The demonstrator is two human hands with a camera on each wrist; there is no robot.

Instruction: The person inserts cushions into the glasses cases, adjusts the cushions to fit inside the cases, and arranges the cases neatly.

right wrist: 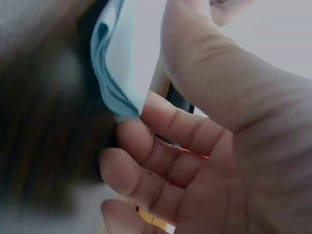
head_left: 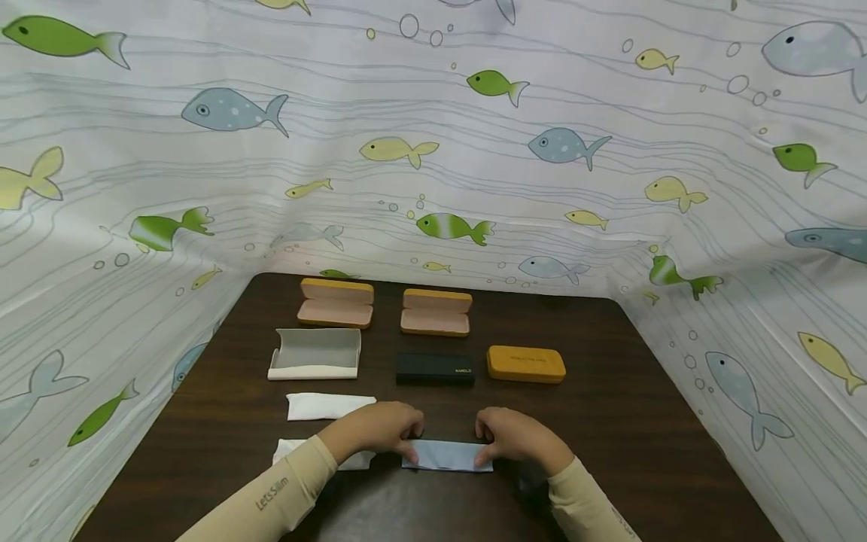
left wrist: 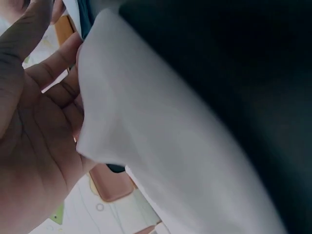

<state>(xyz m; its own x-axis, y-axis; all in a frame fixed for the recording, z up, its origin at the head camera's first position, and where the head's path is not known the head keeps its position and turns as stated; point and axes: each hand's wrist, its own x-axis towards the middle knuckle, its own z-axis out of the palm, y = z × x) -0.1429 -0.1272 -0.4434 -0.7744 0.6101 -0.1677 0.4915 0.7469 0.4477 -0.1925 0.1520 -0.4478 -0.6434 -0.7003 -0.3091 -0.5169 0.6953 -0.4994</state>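
A light blue cloth [head_left: 448,456], folded into a narrow strip, lies on the dark wooden table [head_left: 650,444] in front of the person. My left hand [head_left: 381,427] pinches its left end, thumb on the near side. At the right end, my right hand [head_left: 520,438] pinches it between thumb and fingers; the stacked folds of the blue cloth [right wrist: 114,63] show in the right wrist view. A folded white cloth [head_left: 287,449] sits partly hidden under the left forearm, and it fills much of the left wrist view. Another folded white cloth [head_left: 325,406] lies just behind it.
Behind the hands stand an open white case [head_left: 314,369], a closed black case [head_left: 435,369] and a closed yellow case [head_left: 525,364]. Farther back are two open yellow cases with pink linings, one left [head_left: 335,312] and one right [head_left: 436,321]. A fish-patterned curtain [head_left: 433,181] surrounds the table.
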